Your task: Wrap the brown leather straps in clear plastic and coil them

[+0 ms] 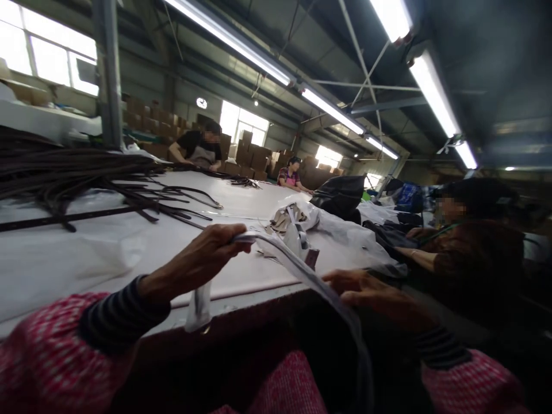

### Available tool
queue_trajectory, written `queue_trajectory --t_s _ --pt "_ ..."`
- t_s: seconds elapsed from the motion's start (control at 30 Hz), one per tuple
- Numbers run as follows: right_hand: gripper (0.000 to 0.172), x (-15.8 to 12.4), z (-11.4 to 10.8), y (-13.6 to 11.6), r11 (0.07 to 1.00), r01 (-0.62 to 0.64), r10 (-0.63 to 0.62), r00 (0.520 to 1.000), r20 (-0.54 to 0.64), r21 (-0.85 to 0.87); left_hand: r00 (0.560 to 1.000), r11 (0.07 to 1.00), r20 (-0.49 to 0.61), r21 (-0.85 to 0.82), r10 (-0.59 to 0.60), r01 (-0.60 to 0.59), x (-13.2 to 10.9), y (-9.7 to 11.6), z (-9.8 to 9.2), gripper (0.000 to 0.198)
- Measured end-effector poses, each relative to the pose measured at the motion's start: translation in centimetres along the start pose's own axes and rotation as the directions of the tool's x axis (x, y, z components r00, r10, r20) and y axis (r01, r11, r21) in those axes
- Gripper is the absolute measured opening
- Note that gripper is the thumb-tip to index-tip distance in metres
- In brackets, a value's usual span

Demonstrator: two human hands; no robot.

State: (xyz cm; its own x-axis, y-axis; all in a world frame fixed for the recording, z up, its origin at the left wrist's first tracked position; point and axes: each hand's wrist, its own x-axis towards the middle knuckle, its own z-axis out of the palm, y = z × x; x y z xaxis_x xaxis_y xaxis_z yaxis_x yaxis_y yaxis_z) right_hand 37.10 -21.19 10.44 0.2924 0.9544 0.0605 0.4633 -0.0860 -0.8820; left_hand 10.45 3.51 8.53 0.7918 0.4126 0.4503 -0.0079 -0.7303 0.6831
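My left hand point(202, 256) is closed in a pinch on the upper end of a long pale strap point(293, 264) at the near edge of the white table point(64, 259). The strap runs down to the right, past my right hand point(371, 296), and on towards my lap. My right hand lies along the strap with its fingers stretched out on it; whether it grips is unclear. Both arms wear pink-and-white knit sleeves with dark striped cuffs.
A heap of dark straps point(64, 172) covers the table's far left. Clear plastic bags with scraps point(310, 221) and a black bag point(340, 195) lie at the right. A person point(470, 247) sits close on my right; two others point(198, 146) work at the far end by cardboard boxes.
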Motion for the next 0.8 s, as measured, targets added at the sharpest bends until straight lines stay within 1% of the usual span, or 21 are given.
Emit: queue_trajectory --t_s 0.03,0.07,0.1,0.13,0.17,0.2,0.23,0.27,0.3,0.33,0.37,0.4,0.43,0.47,0.5,0.6,0.67,0.73,0.8 --pt "0.04 1.5 2.5 -0.5 0.998 0.016 -0.027 0.983 0.179 0.062 0.998 0.99 -0.006 0.124 0.062 -0.061 0.4 0.6 0.3 0.029" --pt "0.046 2.9 4.8 -1.0 0.99 0.067 -0.098 0.961 0.26 0.127 0.995 0.965 0.014 0.239 0.104 -0.104 0.7 1.1 0.7 0.025" --pt "0.044 4.3 6.8 -1.4 0.976 0.115 -0.166 0.942 0.291 0.183 0.991 0.933 0.05 0.335 0.123 -0.133 0.9 1.4 1.1 0.021" --pt "0.033 5.4 8.5 -1.8 0.969 0.154 -0.208 0.932 0.298 0.195 0.988 0.903 0.082 0.403 0.128 -0.151 0.9 1.4 1.5 0.017" --pt "0.028 6.4 9.8 -2.0 0.964 0.183 -0.232 0.932 0.278 0.192 0.988 0.889 0.099 0.432 0.12 -0.151 0.9 1.2 1.7 0.014" --pt "0.028 7.1 10.6 -2.2 0.964 0.194 -0.236 0.939 0.25 0.179 0.99 0.901 0.11 0.414 0.092 -0.129 0.8 0.8 1.7 0.012" --pt "0.029 7.7 11.0 -2.2 0.969 0.191 -0.223 0.949 0.221 0.158 0.99 0.939 0.138 0.333 0.039 -0.084 0.6 0.2 1.5 0.014" --pt "0.029 8.1 10.9 -2.3 0.975 0.18 -0.204 0.959 0.196 0.133 0.98 0.982 0.198 0.191 -0.032 -0.007 0.4 -0.5 1.2 0.018" --pt "0.028 8.4 10.5 -2.3 0.979 0.17 -0.187 0.965 0.182 0.109 0.954 0.995 0.285 0.008 -0.096 0.098 0.1 -1.2 0.7 0.023" --pt "0.026 8.6 9.9 -2.4 0.983 0.163 -0.175 0.969 0.173 0.083 0.913 0.96 0.385 -0.175 -0.136 0.217 -0.1 -1.9 0.3 0.028" --pt "0.026 8.8 9.1 -2.6 0.985 0.165 -0.171 0.97 0.172 0.05 0.871 0.888 0.469 -0.324 -0.147 0.325 -0.3 -2.6 -0.1 0.031" --pt "0.025 9.0 8.3 -2.8 0.985 0.173 -0.172 0.969 0.178 0.012 0.841 0.809 0.521 -0.428 -0.145 0.404 -0.6 -3.2 -0.3 0.034" --pt "0.025 9.1 7.4 -3.0 0.983 0.184 -0.177 0.966 0.187 -0.02 0.83 0.744 0.538 -0.493 -0.146 0.451 -0.8 -3.7 -0.4 0.037" --pt "0.025 9.2 6.6 -3.1 0.98 0.192 -0.179 0.964 0.196 -0.047 0.826 0.703 0.541 -0.527 -0.156 0.477 -1.0 -4.2 -0.4 0.038" --pt "0.026 9.3 5.9 -3.3 0.978 0.194 -0.176 0.963 0.202 -0.073 0.82 0.681 0.548 -0.537 -0.166 0.497 -1.2 -4.6 -0.3 0.039" --pt "0.028 9.4 4.2 -3.2 0.972 0.188 -0.158 0.968 0.195 -0.141 0.762 0.668 0.62 -0.487 -0.188 0.562 -1.8 -5.6 0.0 0.039" --pt "0.028 9.3 3.5 -2.7 0.966 0.183 -0.153 0.973 0.172 -0.18 0.734 0.663 0.636 -0.446 -0.237 0.601 -2.2 -6.3 -0.2 0.041" --pt "0.027 9.2 3.1 -2.1 0.959 0.174 -0.136 0.976 0.172 -0.226 0.736 0.658 0.603 -0.424 -0.307 0.622 -2.6 -6.7 -0.6 0.041" --pt "0.025 9.1 3.0 -1.4 0.95 0.161 -0.112 0.976 0.186 -0.269 0.737 0.673 0.579 -0.394 -0.349 0.627 -2.8 -6.8 -1.0 0.041"
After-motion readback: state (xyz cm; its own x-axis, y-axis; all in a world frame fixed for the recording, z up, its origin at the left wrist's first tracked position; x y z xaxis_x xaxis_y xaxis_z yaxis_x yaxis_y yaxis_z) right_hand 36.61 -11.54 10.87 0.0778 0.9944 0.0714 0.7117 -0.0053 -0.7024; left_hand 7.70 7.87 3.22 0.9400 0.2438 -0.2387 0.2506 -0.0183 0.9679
